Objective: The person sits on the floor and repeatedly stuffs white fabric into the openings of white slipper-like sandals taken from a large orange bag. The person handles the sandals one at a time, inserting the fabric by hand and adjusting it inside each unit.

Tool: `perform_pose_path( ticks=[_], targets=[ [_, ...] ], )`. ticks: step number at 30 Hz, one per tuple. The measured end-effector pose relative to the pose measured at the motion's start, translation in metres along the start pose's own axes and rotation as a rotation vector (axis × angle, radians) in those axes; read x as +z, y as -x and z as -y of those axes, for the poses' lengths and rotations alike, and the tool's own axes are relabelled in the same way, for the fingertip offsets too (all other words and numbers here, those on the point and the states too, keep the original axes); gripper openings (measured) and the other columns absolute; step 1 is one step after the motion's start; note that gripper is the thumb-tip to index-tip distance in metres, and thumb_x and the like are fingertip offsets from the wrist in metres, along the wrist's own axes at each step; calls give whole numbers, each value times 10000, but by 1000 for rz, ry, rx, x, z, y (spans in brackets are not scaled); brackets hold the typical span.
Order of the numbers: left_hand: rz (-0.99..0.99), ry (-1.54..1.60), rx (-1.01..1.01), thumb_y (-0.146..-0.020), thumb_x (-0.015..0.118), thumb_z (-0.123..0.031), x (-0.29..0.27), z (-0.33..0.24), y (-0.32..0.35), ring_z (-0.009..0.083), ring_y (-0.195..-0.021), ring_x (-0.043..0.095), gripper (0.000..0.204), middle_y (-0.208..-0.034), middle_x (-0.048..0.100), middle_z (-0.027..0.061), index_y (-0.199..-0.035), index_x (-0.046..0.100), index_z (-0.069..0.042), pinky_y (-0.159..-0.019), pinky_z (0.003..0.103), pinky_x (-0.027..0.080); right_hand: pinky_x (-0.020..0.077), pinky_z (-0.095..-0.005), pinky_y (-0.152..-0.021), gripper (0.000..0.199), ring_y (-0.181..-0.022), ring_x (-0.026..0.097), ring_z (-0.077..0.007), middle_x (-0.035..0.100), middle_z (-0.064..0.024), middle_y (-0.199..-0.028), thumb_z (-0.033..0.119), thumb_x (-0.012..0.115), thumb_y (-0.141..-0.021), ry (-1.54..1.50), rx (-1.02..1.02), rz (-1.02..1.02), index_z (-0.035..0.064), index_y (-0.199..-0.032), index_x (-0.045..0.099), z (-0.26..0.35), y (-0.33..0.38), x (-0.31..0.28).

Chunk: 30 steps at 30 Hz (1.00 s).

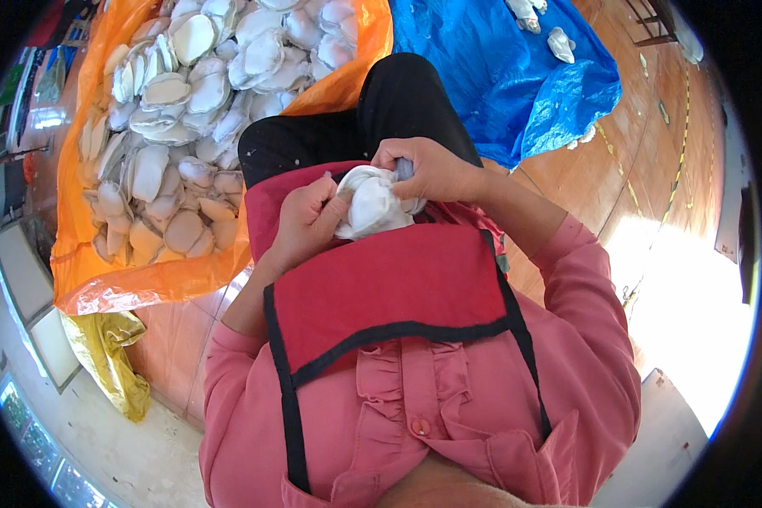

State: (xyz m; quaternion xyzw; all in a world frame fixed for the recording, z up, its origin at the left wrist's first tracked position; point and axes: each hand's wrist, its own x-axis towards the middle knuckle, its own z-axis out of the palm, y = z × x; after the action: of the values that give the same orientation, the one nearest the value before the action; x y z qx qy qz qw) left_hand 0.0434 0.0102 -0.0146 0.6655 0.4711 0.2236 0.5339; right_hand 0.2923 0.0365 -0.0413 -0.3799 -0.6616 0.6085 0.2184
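Here both hands, left hand [309, 222] and right hand [427, 169], are closed around a white pad [371, 206] over the lap, probably for steady handling.

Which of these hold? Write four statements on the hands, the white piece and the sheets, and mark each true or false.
1. Both hands, left hand and right hand, grip the white piece. True.
2. The pile of white pieces lies on a blue sheet. False: it lies on the orange sheet.
3. The blue sheet is to the person's right. True.
4. The apron is green. False: red with black trim.
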Motion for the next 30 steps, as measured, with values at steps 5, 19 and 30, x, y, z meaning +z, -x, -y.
perform_pose_path(
  ticks=[5,19,30],
  targets=[
    [4,-242,220,-905,615,-250,9,-11,-1,289,-562,570,267,-630,566,125,-721,565,-63,-508,397,427,497,-381,-781,357,-893,638,-321,648,-159,-955,114,689,-721,164,120,-108,68,-1054,569,13,8,12],
    [125,-643,491,-802,636,-279,42,-32,-4,333,-617,609,268,-589,570,91,-608,548,-115,-547,451,484,488,-460,-735,320,-873,639,-408,666,-196,-917,95,630,-807,269,192,-397,144,-1113,551,-14,-3,44],
    [-121,-197,38,-697,821,-284,29,-24,-14,265,-983,596,579,-1074,562,131,-1128,536,-22,-847,359,493,478,-313,-833,486,-947,597,-214,599,-106,-1013,-49,715,-689,77,41,-796,54,-1120,516,-36,-10,51]
  ],
)
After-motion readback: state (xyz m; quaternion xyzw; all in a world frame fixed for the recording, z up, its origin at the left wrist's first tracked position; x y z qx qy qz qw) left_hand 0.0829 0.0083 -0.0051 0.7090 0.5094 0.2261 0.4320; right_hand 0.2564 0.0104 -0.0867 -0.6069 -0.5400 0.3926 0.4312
